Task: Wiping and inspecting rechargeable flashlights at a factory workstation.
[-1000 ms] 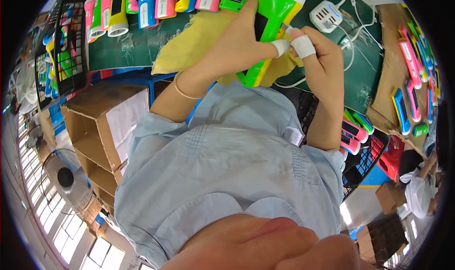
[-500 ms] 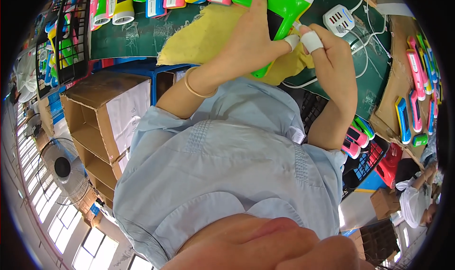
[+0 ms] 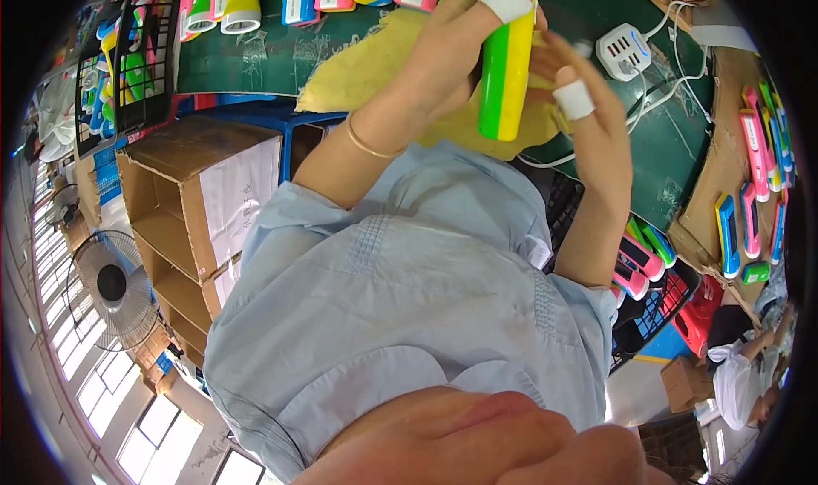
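Observation:
A green and yellow flashlight (image 3: 503, 85) is upright in my left hand (image 3: 452, 51), which is closed around its upper part, the bandaged thumb lying across it. Its top end runs out of the picture. My right hand (image 3: 601, 127) is just right of the flashlight, fingers apart and partly smeared by motion, with white tape on the thumb. I see nothing held in it. Beneath both hands a yellow cloth (image 3: 358, 72) covers part of the green tabletop (image 3: 247, 63).
Several colourful flashlights (image 3: 298, 0) line the table's far side. A white multi-port charger (image 3: 624, 51) with white cables sits at right, near cardboard (image 3: 724, 144) holding more flashlights. Cardboard compartments (image 3: 162, 195) stand at left beside a black wire basket (image 3: 145, 51). A fan (image 3: 111, 282) is farther off.
The flashlight has turned from its dark panel side to its green and yellow side. My right hand has come away from it, its pinched fingers spreading.

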`<action>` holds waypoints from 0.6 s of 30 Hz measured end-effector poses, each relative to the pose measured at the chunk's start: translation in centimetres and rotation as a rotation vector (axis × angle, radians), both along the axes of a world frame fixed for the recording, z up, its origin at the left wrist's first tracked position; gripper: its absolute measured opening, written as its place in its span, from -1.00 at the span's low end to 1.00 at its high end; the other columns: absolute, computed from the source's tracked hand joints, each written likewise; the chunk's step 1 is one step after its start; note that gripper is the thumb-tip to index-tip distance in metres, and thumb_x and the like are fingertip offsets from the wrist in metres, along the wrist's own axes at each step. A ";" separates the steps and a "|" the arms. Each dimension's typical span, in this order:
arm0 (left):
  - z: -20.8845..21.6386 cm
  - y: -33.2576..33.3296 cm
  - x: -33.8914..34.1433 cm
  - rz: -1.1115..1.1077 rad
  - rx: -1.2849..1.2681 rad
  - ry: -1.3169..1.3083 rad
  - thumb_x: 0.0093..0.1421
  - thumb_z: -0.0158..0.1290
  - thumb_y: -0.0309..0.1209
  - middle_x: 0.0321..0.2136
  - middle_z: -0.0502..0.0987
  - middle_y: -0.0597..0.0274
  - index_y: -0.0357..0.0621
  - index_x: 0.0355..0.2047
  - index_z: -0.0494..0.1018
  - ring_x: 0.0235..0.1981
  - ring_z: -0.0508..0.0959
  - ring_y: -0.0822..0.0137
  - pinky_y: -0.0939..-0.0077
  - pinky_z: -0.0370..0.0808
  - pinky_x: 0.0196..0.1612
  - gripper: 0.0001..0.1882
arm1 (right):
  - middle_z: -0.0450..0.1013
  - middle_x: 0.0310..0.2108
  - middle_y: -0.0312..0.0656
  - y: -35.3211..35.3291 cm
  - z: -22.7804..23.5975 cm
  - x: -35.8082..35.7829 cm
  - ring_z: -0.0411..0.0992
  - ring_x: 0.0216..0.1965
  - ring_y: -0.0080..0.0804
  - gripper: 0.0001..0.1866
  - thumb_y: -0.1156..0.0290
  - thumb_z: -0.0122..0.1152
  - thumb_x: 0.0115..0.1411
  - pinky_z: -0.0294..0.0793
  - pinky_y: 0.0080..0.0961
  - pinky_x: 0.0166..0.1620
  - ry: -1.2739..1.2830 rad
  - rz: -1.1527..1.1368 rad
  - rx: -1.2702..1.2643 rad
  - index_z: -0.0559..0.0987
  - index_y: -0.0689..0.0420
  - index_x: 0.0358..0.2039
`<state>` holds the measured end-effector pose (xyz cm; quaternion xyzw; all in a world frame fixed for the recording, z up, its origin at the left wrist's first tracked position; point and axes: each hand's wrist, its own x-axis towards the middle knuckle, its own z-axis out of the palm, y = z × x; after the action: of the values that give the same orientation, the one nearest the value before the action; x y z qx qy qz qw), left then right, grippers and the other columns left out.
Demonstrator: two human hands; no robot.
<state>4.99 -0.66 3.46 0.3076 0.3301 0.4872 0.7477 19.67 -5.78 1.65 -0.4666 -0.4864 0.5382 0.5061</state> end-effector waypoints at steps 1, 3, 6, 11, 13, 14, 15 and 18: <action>-0.3 0.3 0.1 -0.003 0.000 0.000 0.25 -0.08 -0.26 -0.37 0.44 0.28 -0.17 -0.07 0.32 -0.39 0.46 0.48 0.63 0.44 -0.33 -0.69 | 0.45 -0.25 -0.19 0.4 -0.2 -0.2 0.37 -0.22 -0.54 -0.60 0.26 0.03 0.23 0.33 -0.65 -0.16 0.047 0.072 -0.066 0.43 0.29 -0.03; -0.9 0.9 0.1 0.004 0.105 -0.079 0.27 -0.11 -0.20 -0.37 0.44 0.26 -0.20 -0.12 0.34 -0.38 0.46 0.47 0.62 0.43 -0.31 -0.67 | 0.45 -0.25 -0.21 1.0 0.8 -0.8 0.33 -0.20 -0.58 -0.54 0.17 0.08 0.20 0.28 -0.67 -0.10 -0.012 0.179 -0.232 0.46 0.31 -0.06; -0.7 1.2 -0.2 -0.004 0.101 -0.090 0.31 -0.31 -0.04 -0.38 0.45 0.23 -0.24 -0.19 0.36 -0.42 0.46 0.44 0.59 0.43 -0.36 -0.51 | 0.45 -0.28 -0.23 1.2 0.5 -1.0 0.32 -0.24 -0.60 -0.55 0.19 0.10 0.19 0.28 -0.66 -0.11 0.010 0.185 -0.189 0.47 0.31 -0.07; -1.1 1.3 1.8 0.438 0.542 0.511 0.35 -0.46 -0.09 -0.36 0.48 0.12 -0.28 -0.21 0.36 -0.40 0.50 0.33 0.54 0.44 -0.32 -0.48 | 0.44 -0.33 -0.25 1.9 -1.0 -1.9 0.33 -0.28 -0.60 -0.54 0.17 0.13 0.17 0.31 -0.64 -0.16 0.048 0.084 -0.104 0.48 0.30 -0.09; -0.8 1.7 1.6 0.416 0.470 0.394 0.34 -0.46 -0.05 -0.36 0.48 0.11 -0.27 -0.21 0.37 -0.40 0.50 0.33 0.55 0.44 -0.33 -0.46 | 0.44 -0.34 -0.25 2.0 -1.2 -2.6 0.34 -0.29 -0.60 -0.54 0.16 0.14 0.16 0.32 -0.63 -0.18 0.036 0.013 -0.034 0.48 0.30 -0.10; -0.7 1.9 1.5 0.389 0.398 0.279 0.33 -0.47 -0.01 -0.36 0.48 0.10 -0.26 -0.21 0.37 -0.40 0.50 0.33 0.55 0.45 -0.33 -0.43 | 0.44 -0.34 -0.25 2.0 -1.2 -2.8 0.34 -0.29 -0.59 -0.53 0.14 0.16 0.15 0.32 -0.63 -0.18 -0.005 0.015 0.006 0.48 0.30 -0.12; -1.3 2.4 1.2 0.393 0.398 0.279 0.33 -0.47 -0.01 -0.36 0.48 0.10 -0.26 -0.21 0.37 -0.40 0.50 0.33 0.55 0.45 -0.33 -0.43 | 0.44 -0.34 -0.25 2.1 -1.1 -2.8 0.35 -0.30 -0.59 -0.52 0.12 0.17 0.13 0.32 -0.63 -0.19 -0.042 0.019 0.046 0.49 0.30 -0.15; -2.2 4.2 0.1 -0.330 0.312 -0.712 0.26 -0.50 0.17 -0.35 0.49 0.08 -0.21 -0.16 0.36 -0.40 0.51 0.30 0.52 0.47 -0.33 -0.31 | 0.44 -0.37 -0.25 2.9 -1.8 -1.5 0.34 -0.32 -0.60 -0.52 0.09 0.19 0.12 0.33 -0.61 -0.22 0.083 0.215 -0.235 0.48 0.29 -0.18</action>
<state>5.08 3.55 1.22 0.2784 -0.0802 0.4810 0.8275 18.16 -2.84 -0.11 -0.4452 -0.4458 0.6613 0.4072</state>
